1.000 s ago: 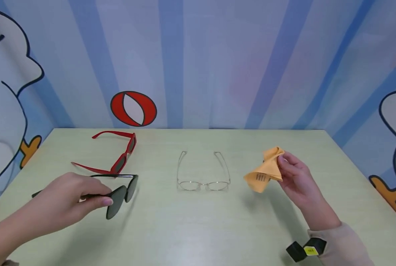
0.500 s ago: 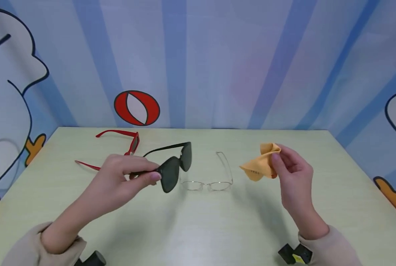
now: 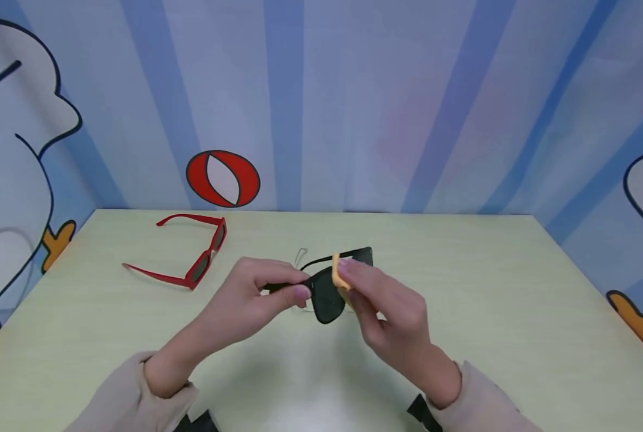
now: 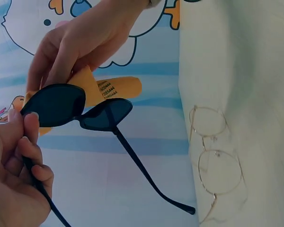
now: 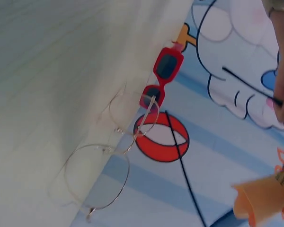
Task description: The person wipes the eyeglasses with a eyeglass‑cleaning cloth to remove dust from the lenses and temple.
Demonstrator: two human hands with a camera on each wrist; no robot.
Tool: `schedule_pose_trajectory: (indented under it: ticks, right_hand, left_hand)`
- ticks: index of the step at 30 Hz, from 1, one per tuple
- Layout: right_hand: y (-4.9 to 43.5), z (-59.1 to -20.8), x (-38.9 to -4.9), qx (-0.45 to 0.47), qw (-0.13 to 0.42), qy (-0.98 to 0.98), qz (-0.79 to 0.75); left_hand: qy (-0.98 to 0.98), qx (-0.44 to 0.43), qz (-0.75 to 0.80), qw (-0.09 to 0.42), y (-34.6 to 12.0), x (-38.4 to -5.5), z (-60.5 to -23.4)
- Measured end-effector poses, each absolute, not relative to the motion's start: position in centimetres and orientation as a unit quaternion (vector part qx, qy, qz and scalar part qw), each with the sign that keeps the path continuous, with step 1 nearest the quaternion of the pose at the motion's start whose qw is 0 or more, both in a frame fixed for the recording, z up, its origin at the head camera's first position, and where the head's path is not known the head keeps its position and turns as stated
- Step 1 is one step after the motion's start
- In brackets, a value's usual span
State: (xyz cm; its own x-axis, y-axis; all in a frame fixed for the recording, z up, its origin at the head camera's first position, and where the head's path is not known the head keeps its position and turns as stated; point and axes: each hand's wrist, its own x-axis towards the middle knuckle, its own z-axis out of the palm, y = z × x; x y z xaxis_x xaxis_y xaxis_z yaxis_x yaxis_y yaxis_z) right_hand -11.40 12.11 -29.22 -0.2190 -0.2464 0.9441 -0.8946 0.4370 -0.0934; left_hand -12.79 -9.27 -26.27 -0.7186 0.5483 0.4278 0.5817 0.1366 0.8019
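Black sunglasses (image 3: 328, 298) with dark lenses are held up above the table, one temple stretching back. My left hand (image 3: 256, 293) pinches them by the near temple, close to the hinge, between thumb and fingers. An orange cloth (image 4: 120, 89) printed with small dark text is pinched in my right hand (image 3: 394, 307), its folded edge at the sunglasses' lenses. In the left wrist view the cloth lies behind both lenses. Thin wire-framed eyeglasses (image 4: 220, 172) rest on the table below, mostly covered by the sunglasses and hands in the head view.
Red sunglasses (image 3: 198, 269) lie with temples unfolded on the left of the pale table (image 3: 489, 288). Behind the table stands a blue striped backdrop (image 3: 348, 108) with cartoon figures and a red-and-white ball. Black wrist devices show at both sleeves.
My left hand has carried the black sunglasses rightward from beside the red pair to the middle. My right hand has brought the cloth leftward to the lenses. The red sunglasses stay put.
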Motion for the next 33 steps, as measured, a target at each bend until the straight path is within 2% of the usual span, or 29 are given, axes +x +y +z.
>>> schedule_pose_trajectory:
  ticks: [10,21,28,33]
  right_hand:
    - [10.6,-28.5,-10.9,0.458,0.523,-0.652,0.301]
    - [11.6,-29.5,-11.2,0.498,0.532,-0.625,0.278]
    - [11.5,-29.5,-11.1,0.519,0.568,-0.588,0.250]
    - [12.0,-29.7,-11.0,0.527,0.562,-0.590,0.240]
  left_hand:
    - [-0.709,-0.411,-0.569,0.067,-7.6,-12.3,-26.1]
    - [-0.695,-0.406,-0.591,0.048,-7.2,-11.6,-26.5]
    - [-0.693,-0.405,-0.596,0.031,-7.3,-10.9,-26.5]
    - [-0.691,-0.393,-0.607,0.022,-7.2,-10.7,-26.1]
